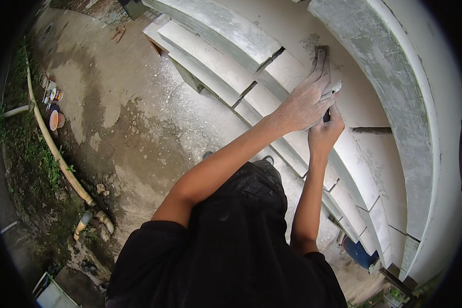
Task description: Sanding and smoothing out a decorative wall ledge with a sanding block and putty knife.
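Both of my hands are together on the stepped, pale plastered structure, over its inner wall face (357, 95). My left hand (305, 102), dusted white, has its fingers stretched along a dark flat scraper-like tool (322, 50). The tool's far end lies against the wall beside a dark, roughened patch (309, 42). Just below, my right hand (327, 132) is closed around a dark part that looks like the handle of the same tool. A whitish bit beside my left fingers cannot be made out clearly. My hands cover most of the tool.
Curved ledges (218, 64) with dark gaps run past me. A broad grey curved band (390, 92) rises at right. White dust lies on the concrete floor (138, 108). Paint containers (56, 119), a long pipe (61, 161) and sandals (118, 34) lie leftward; a blue container (361, 253) sits lower right.
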Action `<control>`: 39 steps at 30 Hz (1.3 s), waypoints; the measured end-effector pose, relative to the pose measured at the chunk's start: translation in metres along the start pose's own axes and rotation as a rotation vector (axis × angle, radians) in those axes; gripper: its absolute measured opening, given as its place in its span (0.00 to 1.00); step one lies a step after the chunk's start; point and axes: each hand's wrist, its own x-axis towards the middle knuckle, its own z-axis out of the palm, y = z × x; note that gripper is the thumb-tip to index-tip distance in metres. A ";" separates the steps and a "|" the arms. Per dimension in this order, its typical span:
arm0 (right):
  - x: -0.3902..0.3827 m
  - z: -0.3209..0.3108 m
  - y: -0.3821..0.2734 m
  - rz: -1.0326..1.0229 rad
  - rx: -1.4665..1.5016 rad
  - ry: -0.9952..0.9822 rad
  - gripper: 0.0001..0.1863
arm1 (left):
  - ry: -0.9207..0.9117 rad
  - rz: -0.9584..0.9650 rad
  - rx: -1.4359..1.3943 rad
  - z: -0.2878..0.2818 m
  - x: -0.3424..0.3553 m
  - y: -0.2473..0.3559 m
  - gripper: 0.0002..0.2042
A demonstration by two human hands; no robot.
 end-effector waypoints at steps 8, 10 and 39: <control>0.032 -0.028 -0.019 -0.099 -0.204 -0.150 0.19 | -0.055 -0.060 -0.030 -0.004 0.011 0.014 0.30; 0.026 -0.035 -0.041 0.025 -0.200 -0.240 0.15 | 0.039 0.040 0.016 0.002 0.002 0.010 0.31; 0.028 -0.054 -0.034 -0.150 -0.340 -0.162 0.20 | 0.165 0.187 0.083 0.021 -0.002 0.022 0.23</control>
